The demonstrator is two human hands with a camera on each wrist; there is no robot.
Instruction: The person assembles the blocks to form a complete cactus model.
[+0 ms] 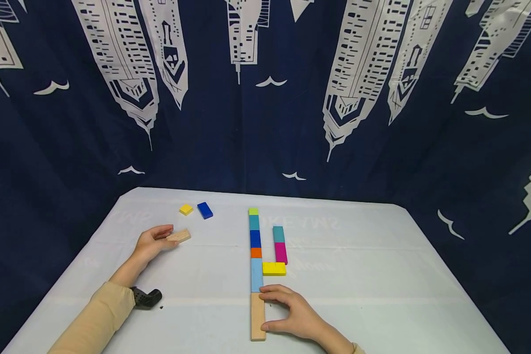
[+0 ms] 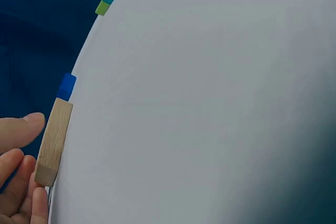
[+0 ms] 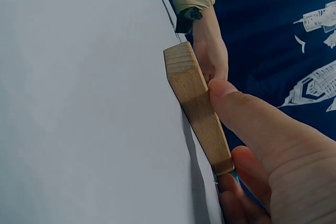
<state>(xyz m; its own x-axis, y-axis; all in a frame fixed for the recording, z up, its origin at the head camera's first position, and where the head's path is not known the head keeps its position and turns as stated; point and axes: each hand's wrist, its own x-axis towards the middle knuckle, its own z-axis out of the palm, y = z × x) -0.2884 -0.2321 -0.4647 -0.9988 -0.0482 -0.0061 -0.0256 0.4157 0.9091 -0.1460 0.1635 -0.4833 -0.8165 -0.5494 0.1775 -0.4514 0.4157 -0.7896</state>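
Note:
My left hand (image 1: pixel 149 244) holds a plain wooden block (image 1: pixel 179 236) at its fingertips, left of centre; the left wrist view shows thumb and fingers about that same wooden block (image 2: pixel 54 140). With thumb and fingers, my right hand (image 1: pixel 294 314) grips the long side of another plain wooden block (image 1: pixel 257 317). This block forms the near end of a straight row: light blue block (image 1: pixel 256 274), orange block (image 1: pixel 256 252), dark blue block (image 1: pixel 255 239), teal block (image 1: pixel 254 222) and lime green block (image 1: pixel 253 211) at the far end.
Right of the row, a yellow block (image 1: pixel 274 268) lies crosswise, with a magenta block (image 1: pixel 280 252) and a teal block (image 1: pixel 278 234) beyond it. A small yellow block (image 1: pixel 186 209) and a blue block (image 1: pixel 205 210) lie behind my left hand on the white table (image 1: pixel 380 275).

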